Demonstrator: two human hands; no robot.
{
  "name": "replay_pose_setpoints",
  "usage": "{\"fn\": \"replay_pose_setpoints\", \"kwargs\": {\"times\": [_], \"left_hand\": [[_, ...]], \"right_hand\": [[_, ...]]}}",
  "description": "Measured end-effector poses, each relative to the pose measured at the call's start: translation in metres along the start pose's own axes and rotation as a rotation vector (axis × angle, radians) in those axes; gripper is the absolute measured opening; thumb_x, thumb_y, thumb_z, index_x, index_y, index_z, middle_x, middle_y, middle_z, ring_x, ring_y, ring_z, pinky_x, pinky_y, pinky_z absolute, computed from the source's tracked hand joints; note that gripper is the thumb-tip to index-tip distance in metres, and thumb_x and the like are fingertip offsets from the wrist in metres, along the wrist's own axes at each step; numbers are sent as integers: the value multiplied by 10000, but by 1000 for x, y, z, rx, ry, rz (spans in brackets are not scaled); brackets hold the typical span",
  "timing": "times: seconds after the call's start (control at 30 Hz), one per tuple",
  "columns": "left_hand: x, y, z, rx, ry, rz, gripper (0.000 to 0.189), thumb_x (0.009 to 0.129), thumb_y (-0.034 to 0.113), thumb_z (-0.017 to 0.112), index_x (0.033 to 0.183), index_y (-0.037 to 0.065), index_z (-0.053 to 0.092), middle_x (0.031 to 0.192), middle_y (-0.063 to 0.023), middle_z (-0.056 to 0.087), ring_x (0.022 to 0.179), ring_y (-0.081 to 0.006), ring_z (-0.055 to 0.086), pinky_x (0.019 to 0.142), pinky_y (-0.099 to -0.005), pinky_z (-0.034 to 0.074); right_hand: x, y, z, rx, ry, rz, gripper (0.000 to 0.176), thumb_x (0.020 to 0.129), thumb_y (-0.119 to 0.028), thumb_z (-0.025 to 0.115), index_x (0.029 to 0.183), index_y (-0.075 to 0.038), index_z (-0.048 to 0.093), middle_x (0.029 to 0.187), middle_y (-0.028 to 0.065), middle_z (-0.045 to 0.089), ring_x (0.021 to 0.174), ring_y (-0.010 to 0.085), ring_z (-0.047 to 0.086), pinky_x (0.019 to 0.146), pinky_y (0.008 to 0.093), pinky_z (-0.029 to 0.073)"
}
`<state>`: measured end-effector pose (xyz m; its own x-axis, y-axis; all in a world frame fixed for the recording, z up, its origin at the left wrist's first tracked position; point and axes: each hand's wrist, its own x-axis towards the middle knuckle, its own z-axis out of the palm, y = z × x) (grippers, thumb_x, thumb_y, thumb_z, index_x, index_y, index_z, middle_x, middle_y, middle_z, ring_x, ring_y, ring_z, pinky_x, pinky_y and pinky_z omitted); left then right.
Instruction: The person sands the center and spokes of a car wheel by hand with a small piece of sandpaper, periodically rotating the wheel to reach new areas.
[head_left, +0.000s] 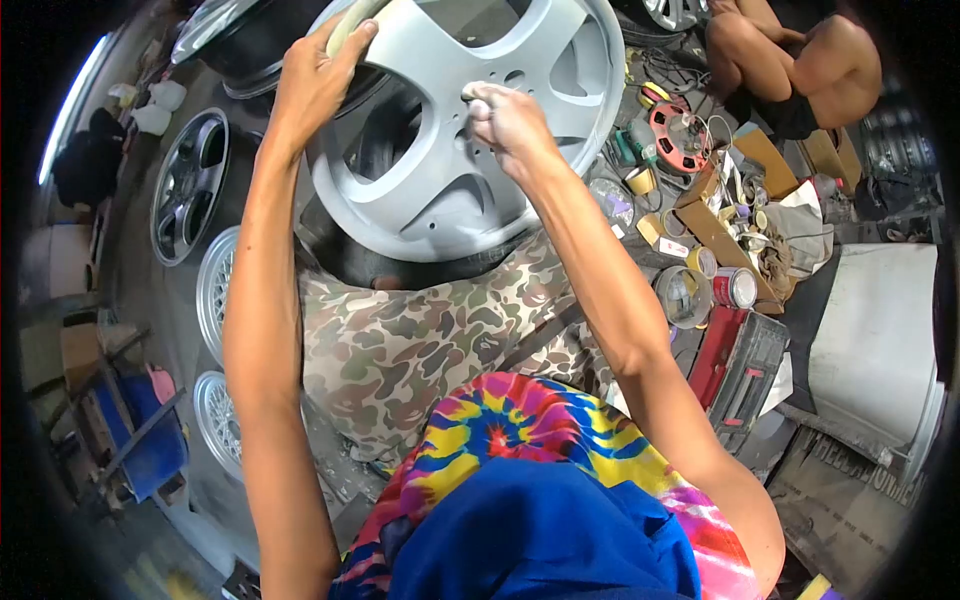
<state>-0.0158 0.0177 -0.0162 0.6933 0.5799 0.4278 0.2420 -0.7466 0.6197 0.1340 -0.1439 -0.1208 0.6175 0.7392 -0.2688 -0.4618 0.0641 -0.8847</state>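
A pale grey car wheel rim [407,212] with broad spokes stands tilted in front of me, above my camouflage-covered lap. My left hand [318,80] grips its outer edge at the upper left, thumb on the near side and the other fingers partly hidden. Over the hub and bolt holes, my right hand [508,128] is closed, its fingers curled and dusted with pale powder. Whatever those fingers pinch, if anything, is too small or hidden to name.
More wheels lie left, including a dark-spoked rim [190,187] and a mesh rim [216,425]. To the right are a red reel [678,137], a cardboard box [722,238] of cans and tools, a clear tub [684,297] and a toolbox [745,372]. Another person [790,60] sits at upper right.
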Motion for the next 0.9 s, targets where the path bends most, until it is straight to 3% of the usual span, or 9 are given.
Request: {"fn": "replay_pose_setpoints", "kwargs": {"times": [0.13, 0.2, 0.23, 0.33, 0.47, 0.6, 0.67, 0.8, 0.9], "left_hand": [[1, 9, 1, -20, 21, 48, 351, 998, 265, 629, 1091, -73, 648, 691, -90, 582, 679, -115, 480, 614, -346, 438], [2, 13, 2, -49, 30, 61, 339, 994, 257, 630, 1080, -71, 646, 686, -83, 569, 675, -111, 478, 605, -345, 432], [0, 10, 2, -43, 22, 61, 337, 991, 252, 631, 1090, -70, 648, 685, -77, 566, 673, -109, 479, 604, -343, 432], [1, 4, 0, -34, -1, 56, 332, 987, 244, 631, 1102, -67, 652, 683, -63, 561, 669, -107, 478, 600, -343, 430], [0, 11, 2, -50, 0, 29, 329, 985, 245, 628, 1079, -70, 652, 676, -55, 557, 663, -107, 474, 592, -347, 424], [-3, 13, 1, -65, 14, -21, 334, 985, 252, 625, 1051, -74, 646, 674, -71, 550, 664, -111, 471, 592, -352, 424], [-2, 11, 0, -33, -5, 8, 340, 988, 260, 621, 1010, -78, 638, 676, -82, 541, 677, -114, 467, 600, -357, 427], [-2, 7, 2, -49, -7, 30, 342, 989, 263, 620, 975, -79, 627, 684, -84, 537, 694, -114, 462, 609, -361, 430], [-1, 9, 1, -53, -5, 22, 350, 991, 266, 621, 949, -81, 619, 689, -82, 533, 704, -113, 461, 615, -362, 432]], "right_hand": [[11, 16, -12, 247, -151, 69, 226, 1041, -161, 526, 1091, 20, 653, 673, -28, 553, 495, 97, 446, 504, 249, 387], [7, 24, 1, -854, 90, -624, 220, 1025, -175, 547, 1120, -1, 642, 634, 73, 618, 537, 234, 603, 544, 352, 478], [-3, 28, 0, -1066, 154, -931, 242, 992, -151, 572, 1199, -40, 630, 664, 193, 663, 689, 376, 696, 622, 467, 531], [-12, 12, -27, -1530, -96, -813, 343, 929, -125, 631, 1270, -88, 635, 782, 213, 699, 770, 410, 700, 645, 503, 547], [10, -28, -46, -1853, -252, -1113, 376, 860, -101, 636, 1235, -117, 654, 864, 124, 734, 748, 333, 727, 621, 459, 561], [25, -27, -31, -1861, -325, -1144, 152, 871, -112, 615, 979, -57, 706, 761, 165, 717, 751, 348, 733, 626, 463, 574], [20, -36, -25, -1776, -340, -862, 145, 904, -132, 611, 923, -50, 728, 789, 179, 717, 799, 366, 726, 693, 481, 573], [19, -85, -52, -1470, -681, -522, 270, 1009, -268, 600, 1126, -70, 740, 821, 212, 700, 770, 386, 695, 719, 481, 519], [16, -61, -55, -1438, -517, -732, 255, 1000, -254, 614, 1141, -88, 744, 806, 219, 687, 780, 428, 663, 721, 507, 506]]}}
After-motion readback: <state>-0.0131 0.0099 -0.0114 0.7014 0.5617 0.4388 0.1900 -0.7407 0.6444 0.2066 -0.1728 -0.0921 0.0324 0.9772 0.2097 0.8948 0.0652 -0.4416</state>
